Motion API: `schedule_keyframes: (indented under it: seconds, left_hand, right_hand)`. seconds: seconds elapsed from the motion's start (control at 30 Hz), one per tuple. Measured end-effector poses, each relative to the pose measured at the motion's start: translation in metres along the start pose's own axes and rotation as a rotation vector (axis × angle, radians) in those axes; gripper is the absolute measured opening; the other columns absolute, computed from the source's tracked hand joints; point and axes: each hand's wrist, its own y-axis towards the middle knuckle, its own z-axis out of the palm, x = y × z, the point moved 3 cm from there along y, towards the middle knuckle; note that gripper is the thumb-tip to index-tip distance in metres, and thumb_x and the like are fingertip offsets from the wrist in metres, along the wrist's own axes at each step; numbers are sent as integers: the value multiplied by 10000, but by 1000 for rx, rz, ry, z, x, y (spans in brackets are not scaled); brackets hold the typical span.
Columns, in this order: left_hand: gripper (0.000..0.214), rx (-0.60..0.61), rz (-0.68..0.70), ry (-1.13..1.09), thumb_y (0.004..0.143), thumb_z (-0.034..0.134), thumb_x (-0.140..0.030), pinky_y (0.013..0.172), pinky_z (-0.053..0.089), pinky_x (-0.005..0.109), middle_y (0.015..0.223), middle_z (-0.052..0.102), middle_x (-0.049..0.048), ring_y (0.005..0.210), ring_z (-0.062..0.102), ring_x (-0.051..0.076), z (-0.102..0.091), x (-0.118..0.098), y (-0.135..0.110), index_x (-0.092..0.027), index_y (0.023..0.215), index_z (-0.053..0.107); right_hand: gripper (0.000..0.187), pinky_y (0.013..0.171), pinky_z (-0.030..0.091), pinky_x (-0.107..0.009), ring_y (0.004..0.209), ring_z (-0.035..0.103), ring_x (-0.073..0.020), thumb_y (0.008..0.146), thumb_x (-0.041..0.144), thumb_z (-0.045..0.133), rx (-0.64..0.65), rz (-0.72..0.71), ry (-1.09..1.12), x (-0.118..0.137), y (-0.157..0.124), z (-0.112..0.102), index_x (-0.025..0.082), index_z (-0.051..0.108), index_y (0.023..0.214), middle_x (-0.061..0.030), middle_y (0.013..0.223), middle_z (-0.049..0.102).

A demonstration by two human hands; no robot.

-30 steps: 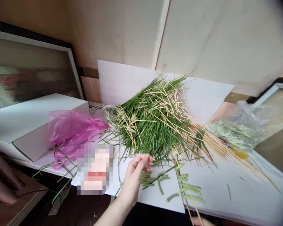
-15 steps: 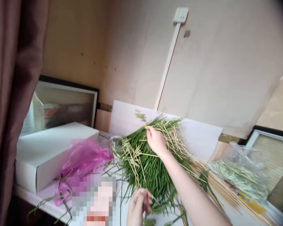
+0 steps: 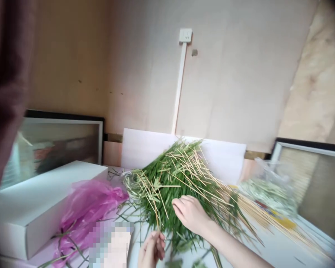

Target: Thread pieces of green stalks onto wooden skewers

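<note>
My left hand (image 3: 153, 248) is at the bottom, fingers curled in a pinch. The lower end of a thin brownish stick (image 3: 157, 219) meets its fingertips; whether they grip it I cannot tell. My right hand (image 3: 192, 216) hovers in front of the green grass-like bundle (image 3: 167, 201), back of the hand up and fingers bent together. Whatever may be between those fingers is hidden. Across the bundle lie many pale thin sticks (image 3: 195, 163), some with light green leafy pieces (image 3: 156, 185). Loose green leaf pieces (image 3: 174, 263) lie on the table below the hands.
A pink plastic bag (image 3: 92, 208) and a long white box (image 3: 53, 197) stand at left. To the right are a clear bag (image 3: 270, 193) of pale green pieces and long sticks (image 3: 254, 208) reaching toward the table edge. A white board (image 3: 226, 156) leans on the wall behind.
My right hand has come down from the bundle's top toward my left hand. A blurred green piece near its fingertips no longer shows. The view has turned and levelled.
</note>
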Motion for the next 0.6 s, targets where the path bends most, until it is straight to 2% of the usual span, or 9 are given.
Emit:
schedule_keyframes:
  seconds: [0.1, 0.17, 0.23, 0.3, 0.37, 0.43, 0.6]
  left_hand:
    - [558, 43, 11, 35, 623, 872, -680, 581, 449, 235, 686, 661, 26, 623, 541, 143, 6, -6, -13, -154, 759, 747]
    - [478, 61, -3, 33, 668, 874, -617, 622, 484, 231, 733, 658, 15, 669, 542, 147, 10, -5, -16, -172, 775, 736]
    - [443, 62, -23, 33, 671, 883, -581, 621, 494, 226, 773, 659, 13, 695, 540, 151, 13, -1, -16, -180, 776, 727]
    - [444, 76, -39, 54, 673, 878, -586, 611, 502, 225, 766, 650, 16, 703, 536, 157, 16, 2, -17, -182, 757, 714]
    - [448, 90, -42, 79, 676, 871, -592, 608, 511, 228, 750, 645, 20, 707, 538, 162, 19, 3, -18, -180, 743, 708]
    - [452, 79, -43, 93, 662, 872, -591, 600, 517, 232, 746, 646, 24, 704, 541, 164, 20, 2, -19, -176, 741, 712]
    - [448, 8, -51, 63, 571, 913, -537, 528, 505, 243, 724, 647, 27, 640, 535, 156, 13, 1, -12, -165, 720, 715]
  right_hand:
    - [165, 863, 613, -408, 908, 732, -195, 1046, 321, 674, 78, 227, -54, -67, -88, 1, 165, 719, 1071, -32, 1006, 747]
    - [171, 882, 612, -413, 959, 729, -203, 1055, 319, 660, 107, 444, -115, -119, -142, -3, 169, 714, 1117, -50, 1082, 745]
    - [210, 882, 615, -419, 987, 726, -214, 1060, 329, 651, 127, 674, -189, -169, -187, -9, 175, 697, 1194, -69, 1163, 731]
    - [243, 869, 622, -418, 990, 727, -218, 1054, 338, 661, 176, 866, -231, -209, -217, -14, 175, 686, 1232, -76, 1200, 722]
    - [259, 867, 627, -420, 1004, 728, -223, 1047, 336, 672, 241, 980, -223, -235, -231, -12, 173, 682, 1248, -81, 1225, 716]
    - [269, 884, 624, -431, 1035, 724, -231, 1045, 332, 677, 295, 1027, -188, -248, -230, -3, 175, 678, 1262, -86, 1255, 708]
    - [286, 927, 610, -455, 1093, 710, -248, 1040, 327, 683, 388, 1068, -122, -253, -202, 24, 185, 672, 1288, -95, 1310, 688]
